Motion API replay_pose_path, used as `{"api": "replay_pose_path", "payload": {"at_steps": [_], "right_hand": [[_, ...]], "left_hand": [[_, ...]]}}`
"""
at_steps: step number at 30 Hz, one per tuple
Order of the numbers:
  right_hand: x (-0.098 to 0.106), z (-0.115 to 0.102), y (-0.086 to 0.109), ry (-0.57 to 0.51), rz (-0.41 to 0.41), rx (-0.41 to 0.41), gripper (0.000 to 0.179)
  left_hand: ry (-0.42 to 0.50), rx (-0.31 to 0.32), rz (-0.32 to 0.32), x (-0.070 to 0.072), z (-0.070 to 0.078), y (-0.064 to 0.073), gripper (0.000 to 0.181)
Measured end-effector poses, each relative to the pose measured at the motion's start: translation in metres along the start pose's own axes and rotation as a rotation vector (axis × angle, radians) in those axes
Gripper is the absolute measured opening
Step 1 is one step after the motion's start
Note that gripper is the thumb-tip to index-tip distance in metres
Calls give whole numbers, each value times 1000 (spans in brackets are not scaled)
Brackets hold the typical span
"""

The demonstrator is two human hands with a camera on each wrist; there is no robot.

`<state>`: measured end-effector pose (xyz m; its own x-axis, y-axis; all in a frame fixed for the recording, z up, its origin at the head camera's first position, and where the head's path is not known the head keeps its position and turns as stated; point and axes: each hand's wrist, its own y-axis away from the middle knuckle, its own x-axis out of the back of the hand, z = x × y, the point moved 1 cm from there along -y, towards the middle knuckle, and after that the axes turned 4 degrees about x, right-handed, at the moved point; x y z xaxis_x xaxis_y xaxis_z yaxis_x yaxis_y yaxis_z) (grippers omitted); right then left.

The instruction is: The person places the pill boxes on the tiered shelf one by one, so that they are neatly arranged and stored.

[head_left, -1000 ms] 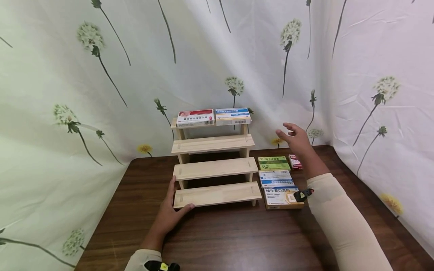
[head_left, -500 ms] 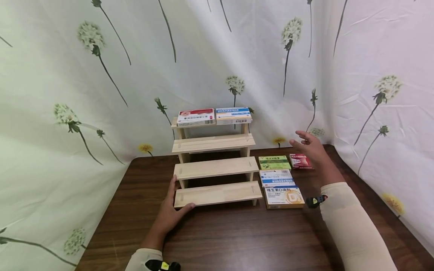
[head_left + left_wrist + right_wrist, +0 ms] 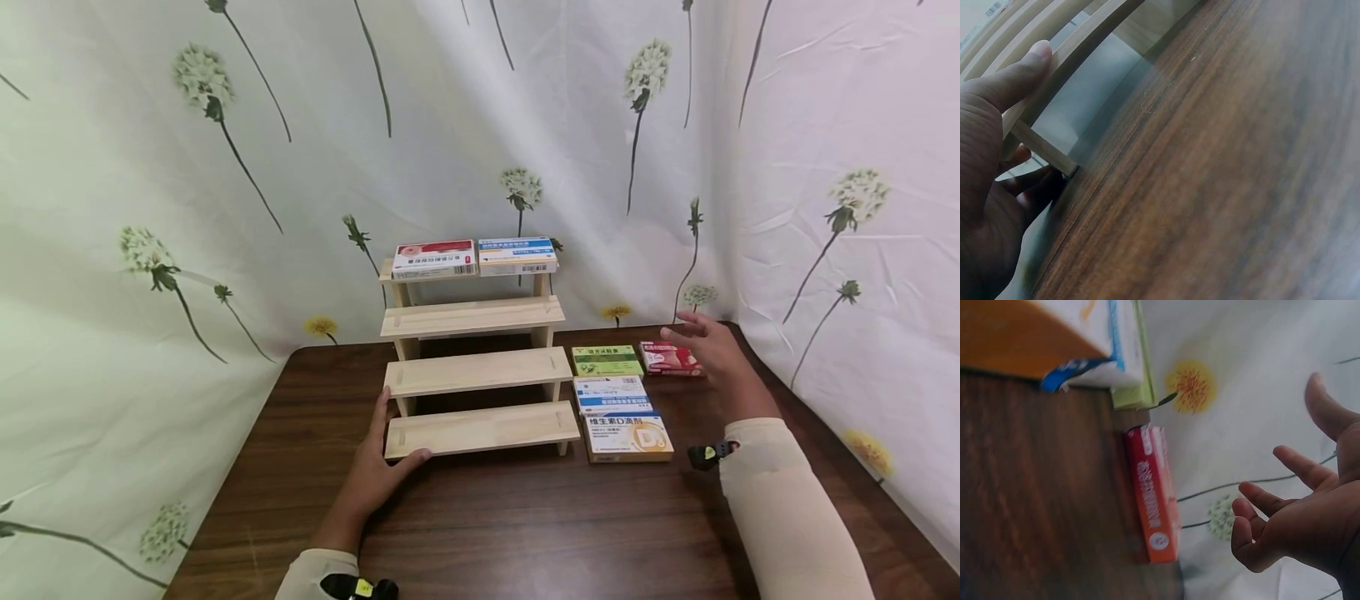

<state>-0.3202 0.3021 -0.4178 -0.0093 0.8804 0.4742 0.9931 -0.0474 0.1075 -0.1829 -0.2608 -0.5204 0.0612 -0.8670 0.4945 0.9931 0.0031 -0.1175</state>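
A four-step wooden display rack (image 3: 480,372) stands on the table. My left hand (image 3: 375,471) holds its front left corner; in the left wrist view the thumb (image 3: 1035,56) lies against the lowest step's edge and the other fingers bend round the side. On the top step lie a red-and-white medicine box (image 3: 433,259) and a blue-and-white medicine box (image 3: 517,256). My right hand (image 3: 712,354), fingers spread and holding nothing, hovers by a red medicine box (image 3: 670,358). In the right wrist view, a gap separates that hand (image 3: 1297,512) from the red box (image 3: 1152,494).
Right of the rack, a green medicine box (image 3: 607,361), a second blue-and-white box (image 3: 612,395) and a white-and-orange vitamin D box (image 3: 628,437) lie in a column. Behind the brown table (image 3: 487,533) hangs a dandelion-print cloth (image 3: 442,125).
My right hand has moved right and downward, from above the green box to beside the red one, uncovering the red box. The left hand stays on the rack.
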Motion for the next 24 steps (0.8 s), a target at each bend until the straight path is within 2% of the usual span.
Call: {"api": "replay_pose_path", "payload": {"at_steps": [5, 15, 24], "right_hand": [[4, 13, -1, 13, -6, -46, 101], [9, 37, -8, 45, 5, -37, 94], [11, 55, -15, 93, -99, -19, 90]], "left_hand": [[0, 1, 0, 0, 0, -1, 126], [0, 6, 2, 0, -1, -1, 126], [16, 6, 0, -1, -1, -1, 126]]}}
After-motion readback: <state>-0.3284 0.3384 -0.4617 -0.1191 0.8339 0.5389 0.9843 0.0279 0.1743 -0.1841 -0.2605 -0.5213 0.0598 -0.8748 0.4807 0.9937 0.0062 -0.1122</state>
